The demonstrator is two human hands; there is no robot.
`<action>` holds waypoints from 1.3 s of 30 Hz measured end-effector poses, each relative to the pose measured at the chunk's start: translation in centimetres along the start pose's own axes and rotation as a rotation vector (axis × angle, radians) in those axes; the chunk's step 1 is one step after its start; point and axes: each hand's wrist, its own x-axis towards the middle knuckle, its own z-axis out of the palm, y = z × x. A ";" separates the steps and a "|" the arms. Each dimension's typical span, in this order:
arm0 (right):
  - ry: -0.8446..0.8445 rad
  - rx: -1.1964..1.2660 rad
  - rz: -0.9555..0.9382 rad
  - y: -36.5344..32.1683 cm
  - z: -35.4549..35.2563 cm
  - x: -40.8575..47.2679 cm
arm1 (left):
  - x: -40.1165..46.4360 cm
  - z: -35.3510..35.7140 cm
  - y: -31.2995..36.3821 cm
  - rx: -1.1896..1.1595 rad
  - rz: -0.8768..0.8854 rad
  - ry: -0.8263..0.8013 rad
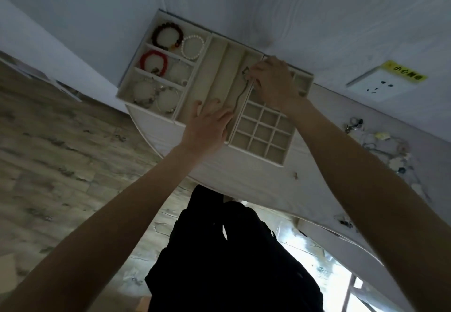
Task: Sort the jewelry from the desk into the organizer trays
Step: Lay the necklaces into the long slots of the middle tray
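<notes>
1. Beige velvet lines the middle tray (pixel 220 72), the landmark here, set between two other trays on the white counter (pixel 246 172).
2. The left hand (pixel 207 122) lies flat with fingers spread wide on the middle tray's near end, gripping nothing.
3. The right hand (pixel 273 79) hovers over the tray's right edge, fingers curled, pinching the top of a thin chain (pixel 240 96) that trails down the rightmost long slot.
4. Left of the middle tray, the bracelet tray (pixel 127 84) holds red, dark and pearl bracelets.
5. Right of it sits the grid tray (pixel 262 129), partly hidden by the right hand.
6. Further right, the wall socket (pixel 380 87) bears a yellow label (pixel 406 71); its writing is unreadable.
7. Loose jewelry (pixel 380 143) beyond is blurred.
</notes>
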 end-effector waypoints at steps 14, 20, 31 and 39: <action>-0.074 -0.278 0.099 -0.5 -0.7 1.0 | -3.3 0.8 0.0 -0.025 0.049 0.087; -0.008 -0.312 -0.076 -0.7 -0.1 0.7 | -2.7 0.6 0.4 0.018 0.003 0.112; -0.003 -0.436 -0.080 0.5 0.0 1.2 | -3.3 1.1 0.4 -0.075 0.009 0.095; 0.000 -0.202 0.155 -0.3 -0.2 0.6 | -3.2 0.5 0.1 -0.137 -0.013 0.212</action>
